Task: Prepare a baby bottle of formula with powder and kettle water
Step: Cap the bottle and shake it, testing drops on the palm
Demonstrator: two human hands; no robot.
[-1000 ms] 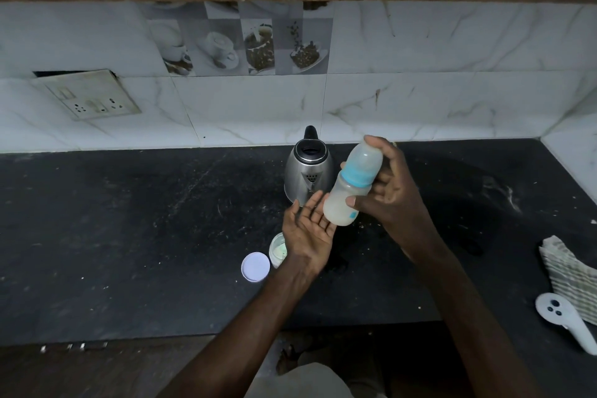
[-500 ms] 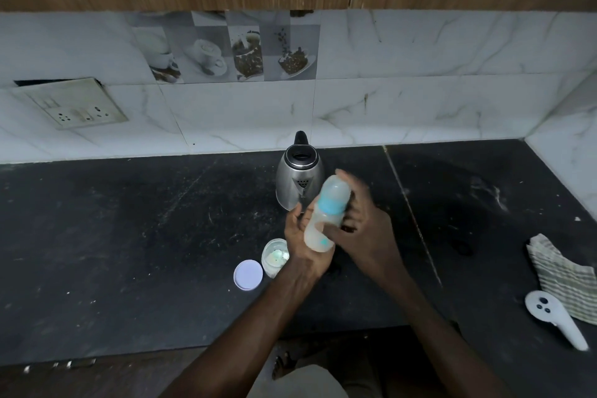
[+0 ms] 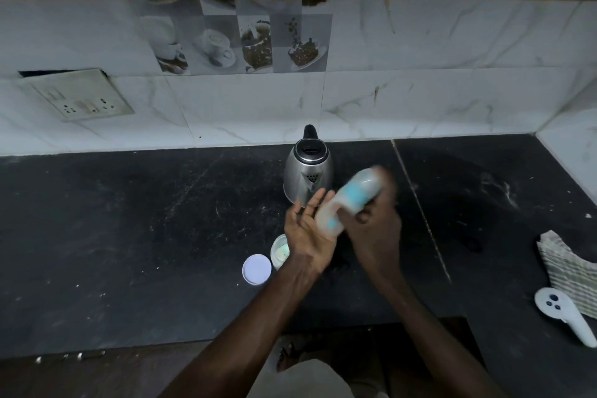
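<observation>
- The socket plate hangs crooked on the wall tiles, at ten o'clock from the hands.
- A white lid lies flat on the dark counter, at eight o'clock from the left hand.
- The open tub stands just beside the lid, partly hidden behind the left wrist. Neither has shifted on the counter over the last second.
- The left hand is palm up, with its fingers straight, a little apart and pointing to one o'clock. It grips nothing.
- The bottle's base meets that palm. A second ago the base was up by the fingertips.
- The kettle stands upright at twelve o'clock from the left hand, spout towards the person and handle towards the wall. It is where it was.
- The bottle is milky with a blue collar and smeared by motion blur. It leans with its top towards two o'clock, where half a second ago it stood nearer upright.
- The right hand is clamped round the bottle's middle from the right, fingers curled over it, as before.
- A striped cloth lies at three o'clock near the counter's right edge.
- A white controller touches the cloth's near side.
</observation>
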